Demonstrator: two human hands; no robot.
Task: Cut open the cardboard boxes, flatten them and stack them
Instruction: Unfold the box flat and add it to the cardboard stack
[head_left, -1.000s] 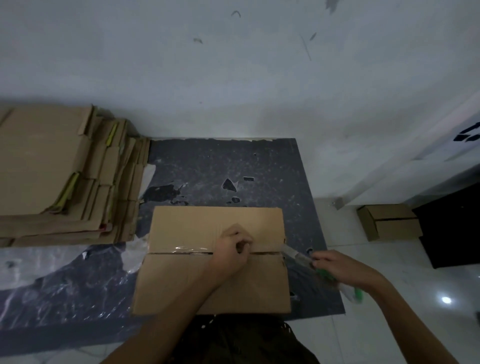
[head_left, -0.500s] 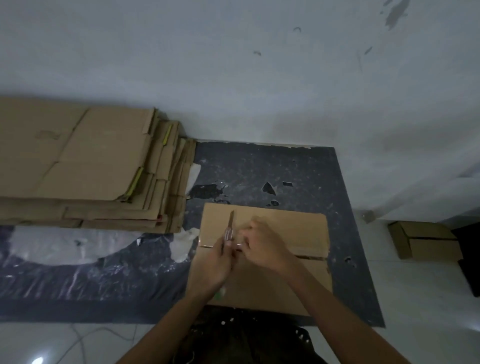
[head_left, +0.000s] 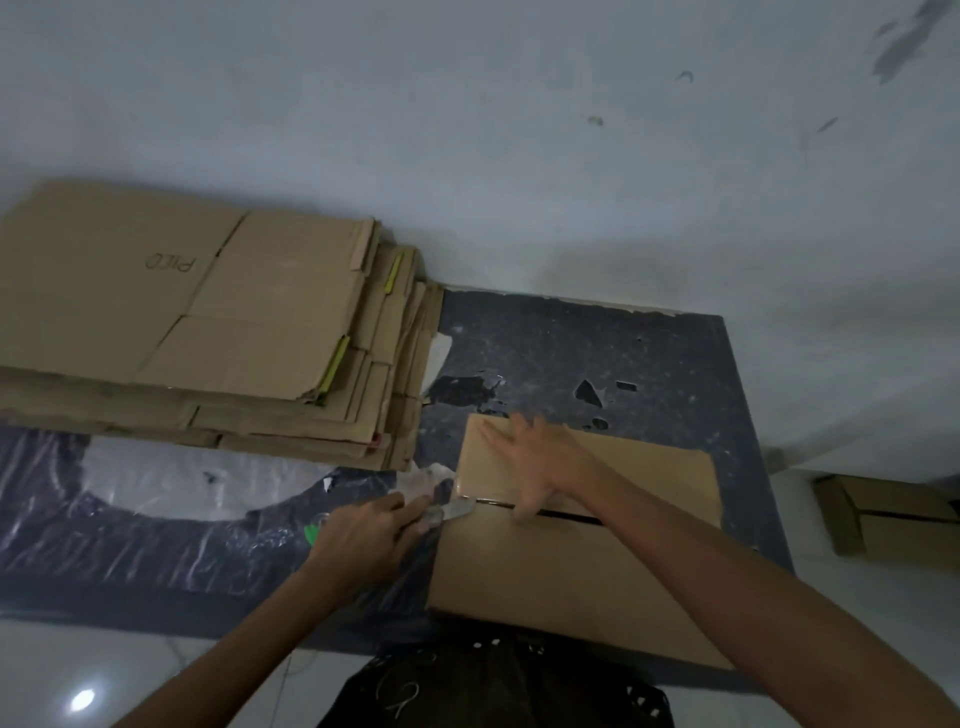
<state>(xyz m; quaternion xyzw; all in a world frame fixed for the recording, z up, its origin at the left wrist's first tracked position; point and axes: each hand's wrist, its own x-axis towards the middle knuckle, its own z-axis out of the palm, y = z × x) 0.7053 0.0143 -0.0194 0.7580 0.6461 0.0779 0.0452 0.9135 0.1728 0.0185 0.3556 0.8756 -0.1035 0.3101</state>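
1. Now the knife has changed hands. A second ago the right hand held it at the right end of the seam, and half a second ago both hands met over the box. The left hand (head_left: 363, 540) now grips the slim grey-bladed utility knife with a green tail (head_left: 451, 512), its fingers curled round the handle.
2. The blade tip touches the left end of the centre seam (head_left: 566, 517) of the brown rectangular cardboard box (head_left: 571, 577), where clear tape still glints.
3. The right hand (head_left: 535, 462), freed of the knife, lies flat on the far flap with straight, spread fingers and its thumb at the seam, holding nothing.
4. The box has stayed on the dark speckled floor mat (head_left: 597, 353), just in front of the person and to the right of the tall stack of flattened brown cardboard sheets (head_left: 208, 322).
5. The right stretch of the seam gapes as a dark slit, while the left end looks still taped. The swap probably serves to slit that last stretch from the left.
6. This box is not yet flattened or stacked, and a small brown cardboard box (head_left: 893, 519) waits on the pale floor at the right.
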